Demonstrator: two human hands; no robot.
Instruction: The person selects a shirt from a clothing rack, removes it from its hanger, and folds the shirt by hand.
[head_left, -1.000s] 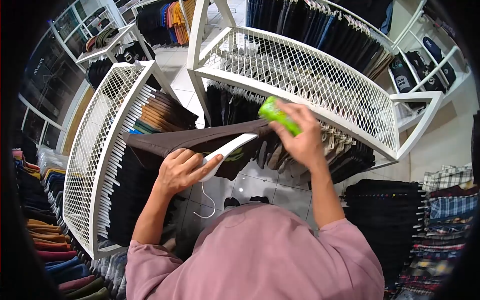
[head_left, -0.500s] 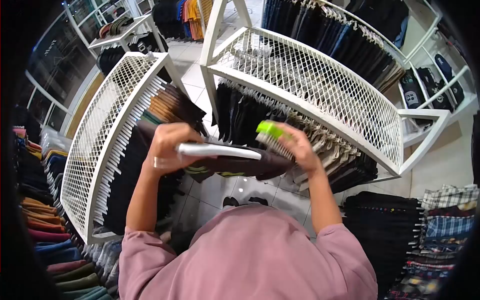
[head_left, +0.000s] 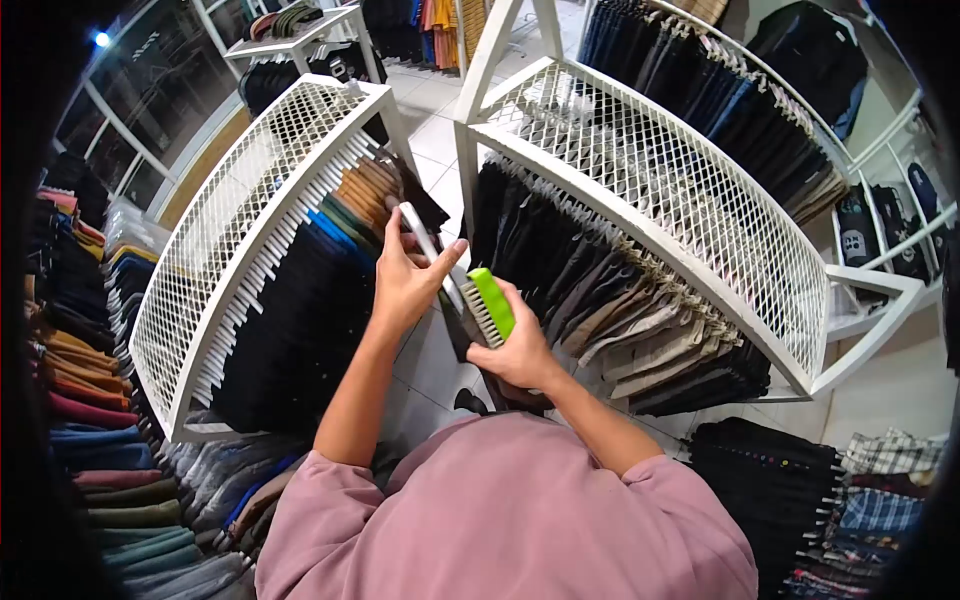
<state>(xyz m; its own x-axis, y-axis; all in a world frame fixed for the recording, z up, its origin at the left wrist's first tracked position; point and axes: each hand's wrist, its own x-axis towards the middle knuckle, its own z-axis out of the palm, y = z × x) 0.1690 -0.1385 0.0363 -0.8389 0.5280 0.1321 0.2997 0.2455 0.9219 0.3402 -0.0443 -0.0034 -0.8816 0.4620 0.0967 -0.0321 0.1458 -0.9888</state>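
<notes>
My left hand (head_left: 408,278) is closed round a white hanger (head_left: 418,228), which slants down toward my right hand. A dark garment hangs on it, mostly hidden behind both hands. My right hand (head_left: 522,348) grips a scrub brush (head_left: 493,303) with a bright green back and pale bristles. The bristles face left, right at the lower part of the hanger and garment. Just left of my left hand are brown, green, blue and black clothes (head_left: 290,330) on a rack.
White mesh-topped racks stand to the left (head_left: 255,150) and right (head_left: 640,160), with a tiled floor (head_left: 433,145) between them. Dark and beige trousers (head_left: 620,345) hang under the right one. Folded clothes (head_left: 110,480) line the lower left; checked shirts (head_left: 885,505) are at lower right.
The hanger has swung from nearly level to a steep slant, nearer the middle. The brush has come down and left with my right hand, and my left hand has moved right and slightly up.
</notes>
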